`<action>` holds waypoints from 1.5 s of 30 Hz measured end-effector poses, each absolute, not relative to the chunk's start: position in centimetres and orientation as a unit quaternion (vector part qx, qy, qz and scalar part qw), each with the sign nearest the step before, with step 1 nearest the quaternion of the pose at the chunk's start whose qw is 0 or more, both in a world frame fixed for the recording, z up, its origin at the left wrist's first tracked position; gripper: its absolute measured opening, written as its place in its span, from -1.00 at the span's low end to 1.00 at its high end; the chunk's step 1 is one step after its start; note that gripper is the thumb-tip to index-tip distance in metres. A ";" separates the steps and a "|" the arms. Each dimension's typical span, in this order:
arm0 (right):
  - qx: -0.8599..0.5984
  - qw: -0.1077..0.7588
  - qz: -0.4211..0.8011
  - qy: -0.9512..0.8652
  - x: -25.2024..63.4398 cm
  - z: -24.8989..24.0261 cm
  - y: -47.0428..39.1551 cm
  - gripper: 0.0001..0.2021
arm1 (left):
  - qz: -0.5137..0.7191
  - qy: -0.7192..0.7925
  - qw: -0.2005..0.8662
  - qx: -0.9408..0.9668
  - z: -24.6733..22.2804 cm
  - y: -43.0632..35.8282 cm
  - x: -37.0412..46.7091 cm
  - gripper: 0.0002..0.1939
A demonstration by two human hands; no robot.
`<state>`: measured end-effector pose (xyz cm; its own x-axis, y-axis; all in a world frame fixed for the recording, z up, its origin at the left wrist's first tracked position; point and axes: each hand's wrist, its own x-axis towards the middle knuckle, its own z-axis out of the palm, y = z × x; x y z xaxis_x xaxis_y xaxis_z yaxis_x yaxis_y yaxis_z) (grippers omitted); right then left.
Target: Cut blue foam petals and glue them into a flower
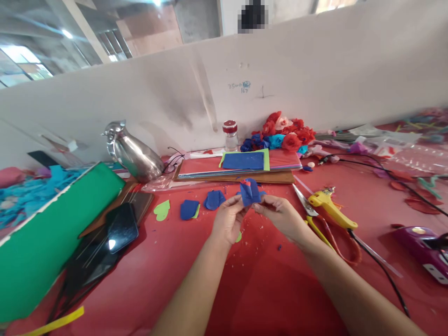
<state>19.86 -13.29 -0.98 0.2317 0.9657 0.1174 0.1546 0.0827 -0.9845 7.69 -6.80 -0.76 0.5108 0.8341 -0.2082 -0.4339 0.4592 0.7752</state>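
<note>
Between both hands, over the red table, is a folded blue paper piece (249,192) with a bit of red at its top. The fingers of my left hand (228,218) are closed on its left side. My right hand (280,215) pinches at its lower right edge. Left of my hands lie blue cut petals (214,199), another blue piece (189,209) over light green paper, and a light green heart-shaped piece (162,211). A small green bit shows beside my left wrist.
Scissors (324,233) and a yellow glue gun (332,209) lie on the right, near a purple power strip (422,252). Behind are stacked papers (206,165), paper flowers (290,135), a jar (230,135) and a metal jug (136,156). A phone (122,227) and green box (52,242) stand left.
</note>
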 end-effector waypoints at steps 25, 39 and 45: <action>-0.577 0.528 0.338 -0.524 20.0 -1.4 -13.2 -0.76 | 0.414 0.258 0.759 0.431 -0.2 -7.3 7.5 -0.80; -0.610 0.519 0.309 -0.513 19.9 -1.9 -13.1 -0.74 | 0.439 0.314 0.738 0.404 0.4 -5.9 6.2 -0.63; -0.587 0.533 0.331 -0.511 20.1 -1.6 -13.1 -0.78 | 0.368 0.330 0.732 0.470 -0.1 -6.5 6.7 -0.82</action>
